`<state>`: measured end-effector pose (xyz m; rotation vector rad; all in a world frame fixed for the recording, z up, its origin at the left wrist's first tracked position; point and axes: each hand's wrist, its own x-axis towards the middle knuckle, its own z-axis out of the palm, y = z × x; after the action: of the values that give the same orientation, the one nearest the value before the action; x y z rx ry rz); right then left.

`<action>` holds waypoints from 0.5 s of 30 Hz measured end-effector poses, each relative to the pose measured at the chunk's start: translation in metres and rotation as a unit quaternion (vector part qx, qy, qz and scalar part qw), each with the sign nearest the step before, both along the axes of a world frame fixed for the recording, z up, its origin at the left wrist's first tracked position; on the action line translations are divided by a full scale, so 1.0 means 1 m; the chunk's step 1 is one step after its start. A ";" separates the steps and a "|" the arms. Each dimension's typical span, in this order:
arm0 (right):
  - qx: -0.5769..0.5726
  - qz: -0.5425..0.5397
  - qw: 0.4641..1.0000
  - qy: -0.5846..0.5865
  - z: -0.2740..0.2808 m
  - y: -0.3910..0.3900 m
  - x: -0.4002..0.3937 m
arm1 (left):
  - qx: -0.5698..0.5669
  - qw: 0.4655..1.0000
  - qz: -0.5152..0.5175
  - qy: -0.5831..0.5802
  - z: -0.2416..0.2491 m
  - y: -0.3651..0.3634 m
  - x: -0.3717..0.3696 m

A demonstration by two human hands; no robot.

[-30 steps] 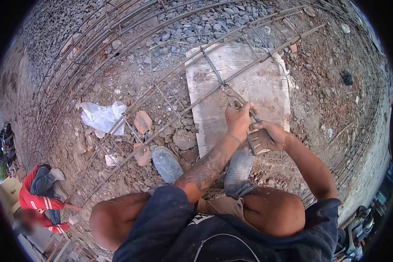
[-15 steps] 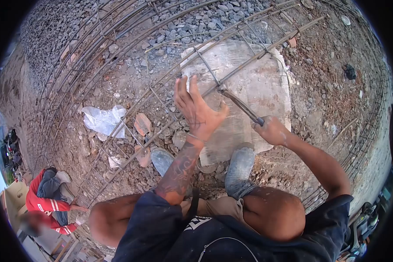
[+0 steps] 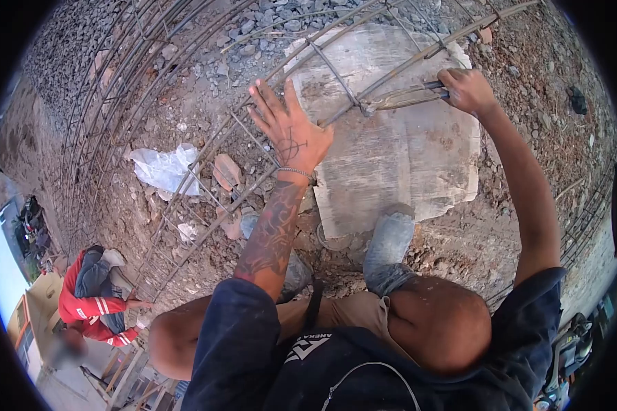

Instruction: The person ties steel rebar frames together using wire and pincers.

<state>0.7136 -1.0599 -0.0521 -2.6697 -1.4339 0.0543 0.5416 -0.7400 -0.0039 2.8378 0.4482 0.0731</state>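
A long rebar cage (image 3: 315,48) of thin steel bars with cross ties runs diagonally in front of me. My right hand (image 3: 467,92) is closed round the handles of steel pincers (image 3: 404,98), whose jaws are at a joint between a cross tie and the near long bar. My left hand (image 3: 288,130) lies over the cage left of that joint, fingers spread, apparently resting on the bars. A worn pale board (image 3: 408,154) lies on the ground under the cage and the pincers.
Grey gravel (image 3: 62,75) is heaped at upper left beside more rebar. Clear plastic (image 3: 163,168) and broken brick (image 3: 227,171) lie on the dirt. My boot (image 3: 387,246) stands by the board. A person in red (image 3: 82,294) crouches at lower left, a hand near the cage's end.
My right hand has swung the pincers' handles up and away from me, with the jaws staying at the joint. My left hand has shifted slightly left, its fingers still spread.
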 end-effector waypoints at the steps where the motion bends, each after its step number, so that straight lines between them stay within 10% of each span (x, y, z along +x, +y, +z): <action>1: 0.003 0.017 1.000 -0.015 -0.007 0.004 0.009 | 0.001 1.000 -0.001 0.002 0.000 0.000 0.000; 13: 0.014 0.013 0.999 -0.040 -0.016 0.013 0.006 | -0.034 0.999 -0.014 -0.019 -0.004 0.001 0.002; 15: -0.176 -0.153 0.960 0.156 0.011 0.016 -0.042 | -0.035 0.999 -0.011 -0.025 -0.003 0.003 0.008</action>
<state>0.6715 -1.0436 -0.0407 -2.9480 -0.9809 0.7323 0.5494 -0.7373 -0.0066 2.7654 0.4001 0.1227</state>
